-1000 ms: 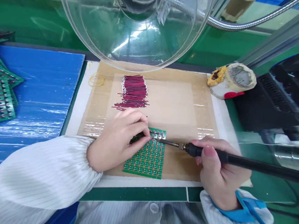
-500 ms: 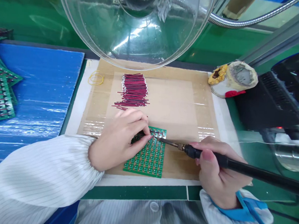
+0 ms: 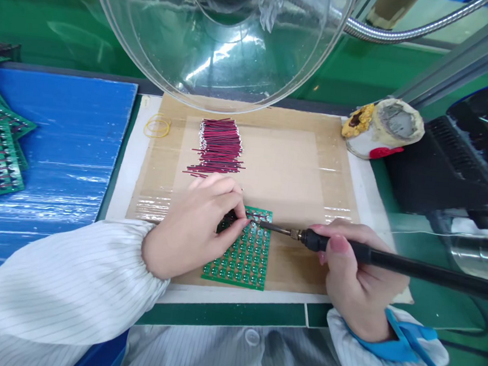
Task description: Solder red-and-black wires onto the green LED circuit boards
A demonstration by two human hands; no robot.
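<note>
Green circuit board (image 3: 241, 257) lies flat on the taped cardboard mat (image 3: 296, 170), near its front edge, between the two hands. Left hand (image 3: 193, 227) rests on the board's left side, fingertips pinched together at its top edge on something too small to identify. Right hand (image 3: 357, 278), just right of the board, is closed around the soldering iron (image 3: 374, 257), whose tip meets the board's top edge beside the left fingertips.

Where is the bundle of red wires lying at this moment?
In the head view, the bundle of red wires lies on the brown cardboard mat, just beyond the left hand, with a yellow rubber band to its left.
</note>
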